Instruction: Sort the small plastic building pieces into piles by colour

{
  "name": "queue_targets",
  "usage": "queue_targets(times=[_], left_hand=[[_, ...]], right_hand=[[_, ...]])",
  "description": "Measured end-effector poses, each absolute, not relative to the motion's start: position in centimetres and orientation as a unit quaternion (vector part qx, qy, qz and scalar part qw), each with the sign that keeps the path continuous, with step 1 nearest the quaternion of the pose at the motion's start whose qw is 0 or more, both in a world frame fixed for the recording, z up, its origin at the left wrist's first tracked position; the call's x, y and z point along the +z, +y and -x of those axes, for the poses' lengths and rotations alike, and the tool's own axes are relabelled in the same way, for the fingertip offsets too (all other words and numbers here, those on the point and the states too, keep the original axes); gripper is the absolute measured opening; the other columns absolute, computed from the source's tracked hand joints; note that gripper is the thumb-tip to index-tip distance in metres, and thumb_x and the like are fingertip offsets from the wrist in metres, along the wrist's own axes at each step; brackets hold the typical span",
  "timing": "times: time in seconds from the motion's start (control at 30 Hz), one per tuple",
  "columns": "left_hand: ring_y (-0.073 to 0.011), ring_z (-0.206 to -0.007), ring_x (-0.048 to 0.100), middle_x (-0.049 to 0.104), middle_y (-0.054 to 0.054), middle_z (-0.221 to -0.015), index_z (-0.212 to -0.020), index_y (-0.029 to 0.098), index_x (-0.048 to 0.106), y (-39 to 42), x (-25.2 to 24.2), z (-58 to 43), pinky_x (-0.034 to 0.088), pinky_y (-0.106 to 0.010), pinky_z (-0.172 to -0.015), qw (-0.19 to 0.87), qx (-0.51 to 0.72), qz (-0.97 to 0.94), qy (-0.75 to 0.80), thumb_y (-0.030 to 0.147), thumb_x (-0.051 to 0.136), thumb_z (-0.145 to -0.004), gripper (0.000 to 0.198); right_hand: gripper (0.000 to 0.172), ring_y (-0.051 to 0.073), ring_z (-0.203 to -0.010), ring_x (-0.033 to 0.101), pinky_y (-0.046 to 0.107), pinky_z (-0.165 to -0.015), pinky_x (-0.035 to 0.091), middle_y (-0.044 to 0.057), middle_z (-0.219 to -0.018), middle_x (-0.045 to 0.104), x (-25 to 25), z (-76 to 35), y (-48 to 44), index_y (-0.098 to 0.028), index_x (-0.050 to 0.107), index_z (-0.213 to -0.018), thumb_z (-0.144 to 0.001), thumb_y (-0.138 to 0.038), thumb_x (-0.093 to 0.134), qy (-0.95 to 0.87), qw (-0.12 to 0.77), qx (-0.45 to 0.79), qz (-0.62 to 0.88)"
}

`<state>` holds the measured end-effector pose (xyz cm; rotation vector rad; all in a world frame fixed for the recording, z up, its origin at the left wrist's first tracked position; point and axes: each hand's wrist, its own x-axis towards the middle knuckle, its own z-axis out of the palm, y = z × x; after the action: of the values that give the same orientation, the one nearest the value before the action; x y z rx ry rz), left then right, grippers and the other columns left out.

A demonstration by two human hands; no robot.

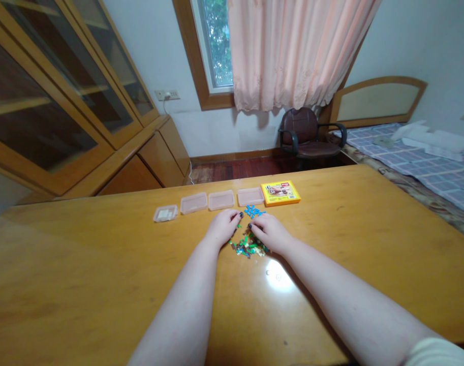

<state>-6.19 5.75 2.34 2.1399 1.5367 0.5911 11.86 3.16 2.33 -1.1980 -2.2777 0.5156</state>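
Observation:
My left hand (223, 226) and my right hand (267, 231) rest side by side on the wooden table (102, 264), fingers curled and fingertips nearly meeting. Between and under them lies a heap of small mixed-colour pieces (248, 247), green, blue and dark. Just beyond my fingertips sits a small cluster of blue pieces (253, 210). Whether either hand pinches a piece is too small to tell.
A row of small clear plastic boxes runs along the far side: one with white contents (165, 213), then three shallow ones (193, 203) (221, 200) (250, 196). A yellow box (280, 192) lies right of them. A chair (308, 133), a bed (426, 162) and cabinets (64, 112) stand beyond.

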Motion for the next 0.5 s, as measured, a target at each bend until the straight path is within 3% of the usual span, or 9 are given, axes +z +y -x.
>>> queue_targets(times=[0.5], left_hand=[[-0.0164,-0.075,0.056,0.066,-0.005,-0.079,-0.076,0.017,0.065,5.88,2.08,6.15,0.038,-0.025,-0.065,0.228,0.211,-0.770,0.557,0.035,0.040,-0.088,0.033]], right_hand=[[0.022,0.016,-0.074,0.054,0.025,-0.069,0.037,0.004,-0.073,0.063,2.19,-11.89,3.11,-0.016,0.065,-0.076,-0.087,-0.022,0.047,-0.831,0.255,0.223,0.441]])
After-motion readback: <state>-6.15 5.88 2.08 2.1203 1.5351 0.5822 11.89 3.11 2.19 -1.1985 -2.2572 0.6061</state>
